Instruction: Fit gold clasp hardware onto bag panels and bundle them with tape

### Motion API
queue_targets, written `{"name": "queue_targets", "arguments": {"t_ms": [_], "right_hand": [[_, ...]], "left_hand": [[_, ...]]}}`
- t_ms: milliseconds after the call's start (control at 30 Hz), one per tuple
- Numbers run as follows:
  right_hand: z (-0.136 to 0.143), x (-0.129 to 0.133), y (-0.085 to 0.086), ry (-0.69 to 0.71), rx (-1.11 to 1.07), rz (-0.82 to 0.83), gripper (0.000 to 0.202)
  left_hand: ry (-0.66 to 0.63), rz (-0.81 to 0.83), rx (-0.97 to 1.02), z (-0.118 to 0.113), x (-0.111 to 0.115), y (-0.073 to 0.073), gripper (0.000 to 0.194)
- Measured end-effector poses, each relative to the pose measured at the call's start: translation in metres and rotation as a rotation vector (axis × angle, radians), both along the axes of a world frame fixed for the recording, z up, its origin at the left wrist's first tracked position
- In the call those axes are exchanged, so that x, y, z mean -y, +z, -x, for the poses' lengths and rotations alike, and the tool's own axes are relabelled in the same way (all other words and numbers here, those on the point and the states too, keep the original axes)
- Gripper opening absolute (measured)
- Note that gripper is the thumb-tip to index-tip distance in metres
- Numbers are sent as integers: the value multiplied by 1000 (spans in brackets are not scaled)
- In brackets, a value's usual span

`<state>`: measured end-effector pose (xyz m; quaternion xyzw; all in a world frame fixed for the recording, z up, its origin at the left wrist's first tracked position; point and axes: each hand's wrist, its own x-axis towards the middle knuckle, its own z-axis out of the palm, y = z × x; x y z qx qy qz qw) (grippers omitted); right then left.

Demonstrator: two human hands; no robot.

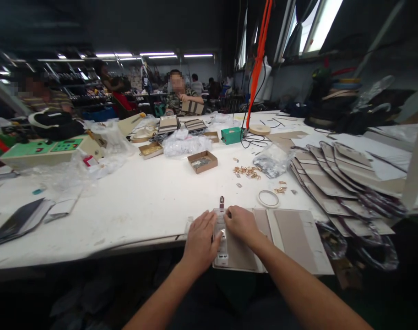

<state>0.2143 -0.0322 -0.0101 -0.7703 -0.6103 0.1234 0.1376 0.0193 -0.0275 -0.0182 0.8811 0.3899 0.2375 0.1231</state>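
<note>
A flat beige panel piece [294, 233] lies at the table's front edge, with a clear strip and small metal fittings along its left end. A dark tab with a metal clasp [221, 201] sticks out beyond its far edge. My left hand [201, 238] lies on the panel's left edge, fingers stretched forward, the thumb beside a metal fitting [223, 234]. My right hand [241, 222] is at the panel's far edge near the tab, its fingers curled together; whatever they pinch is hidden.
Gold clasps [248, 172] and a tape roll [268, 198] lie beyond the panel. Open cardboard box [202, 162] and green box [231, 135] stand farther back. Stacked panels [332, 178] fill the right. A person [177, 98] sits across the table.
</note>
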Motion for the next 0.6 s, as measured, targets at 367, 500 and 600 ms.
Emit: {"name": "queue_targets", "arguments": {"t_ms": [367,500,600], "right_hand": [[24,14,-5,-106,-20,-72,21],[28,13,-9,-129,-51,-102,20],[29,10,-8,-111,-38,-91,22]], "left_hand": [[-6,-95,-399,-20,-20,-8,48],[14,-149,-449,-22,-17,-3,48],[7,-173,-475,-23,-18,-3,48]]}}
